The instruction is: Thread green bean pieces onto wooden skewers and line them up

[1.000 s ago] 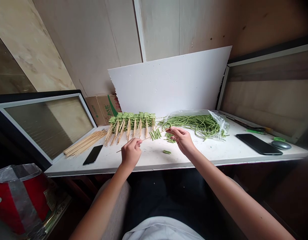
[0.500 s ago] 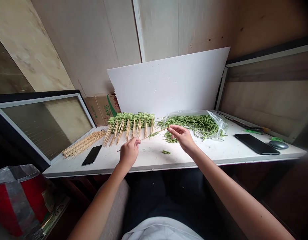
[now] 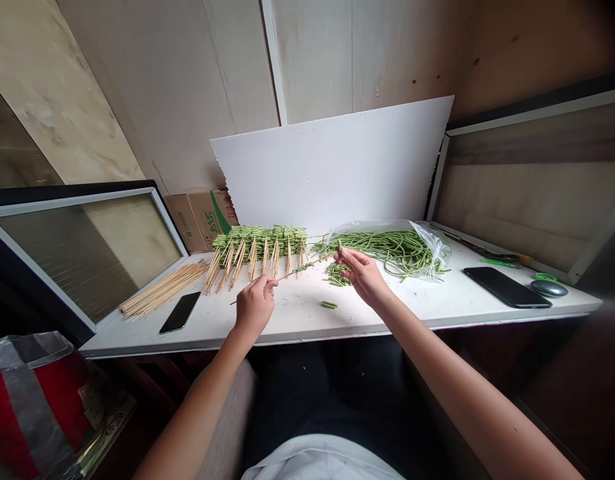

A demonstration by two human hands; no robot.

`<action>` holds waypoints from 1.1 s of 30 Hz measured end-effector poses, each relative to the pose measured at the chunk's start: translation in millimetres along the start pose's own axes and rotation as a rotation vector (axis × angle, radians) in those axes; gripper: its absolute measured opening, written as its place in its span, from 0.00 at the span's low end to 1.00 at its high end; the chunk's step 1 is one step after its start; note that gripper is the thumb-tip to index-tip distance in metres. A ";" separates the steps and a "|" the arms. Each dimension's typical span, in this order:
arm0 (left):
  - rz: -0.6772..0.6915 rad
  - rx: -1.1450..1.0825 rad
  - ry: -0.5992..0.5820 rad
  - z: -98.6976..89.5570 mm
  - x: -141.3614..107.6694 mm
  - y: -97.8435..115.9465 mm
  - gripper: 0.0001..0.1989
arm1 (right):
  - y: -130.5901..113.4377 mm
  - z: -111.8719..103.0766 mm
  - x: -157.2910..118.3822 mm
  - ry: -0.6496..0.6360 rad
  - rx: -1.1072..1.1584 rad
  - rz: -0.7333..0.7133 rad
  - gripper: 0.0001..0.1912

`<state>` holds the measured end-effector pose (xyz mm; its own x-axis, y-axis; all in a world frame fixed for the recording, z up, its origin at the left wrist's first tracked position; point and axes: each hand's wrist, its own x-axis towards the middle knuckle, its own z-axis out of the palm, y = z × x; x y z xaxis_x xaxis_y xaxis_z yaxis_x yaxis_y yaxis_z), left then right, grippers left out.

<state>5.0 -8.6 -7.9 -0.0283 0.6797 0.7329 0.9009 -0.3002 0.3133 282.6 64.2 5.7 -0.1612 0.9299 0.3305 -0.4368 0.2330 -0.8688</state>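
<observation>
Skewer (image 3: 284,276) of thin, straight wood carries stubby green bean pieces (image 3: 304,268) above the white desk (image 3: 287,328); I see my left hand (image 3: 256,301) gripping it, my right hand (image 3: 362,272) pinching a separate piece (image 3: 340,246).

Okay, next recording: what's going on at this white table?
A person is handling a skewer and green beans. The left hand grips a skewer with several bean pieces already on it, while the right hand pinches another bean piece near its far end. Behind lies a stack of loaded skewers, with bare skewers to the left. Long beans lie in a clear bag at right.
</observation>
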 end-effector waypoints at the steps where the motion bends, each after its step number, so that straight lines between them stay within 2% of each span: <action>1: -0.001 -0.001 0.001 0.3 0.0 0.0 0.11 | 0.5 0.1 -0.1 -0.003 0.007 0.001 0.19; 33: 0.031 0.007 0.104 5.5 -2.7 -0.3 0.10 | 6.9 0.8 1.6 0.029 0.007 0.023 0.19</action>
<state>7.1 -6.7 -13.3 -0.0450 0.5968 0.8011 0.9051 -0.3151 0.2856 278.7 67.0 0.6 -0.1459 0.9427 0.3000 -0.4394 0.2100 -0.8734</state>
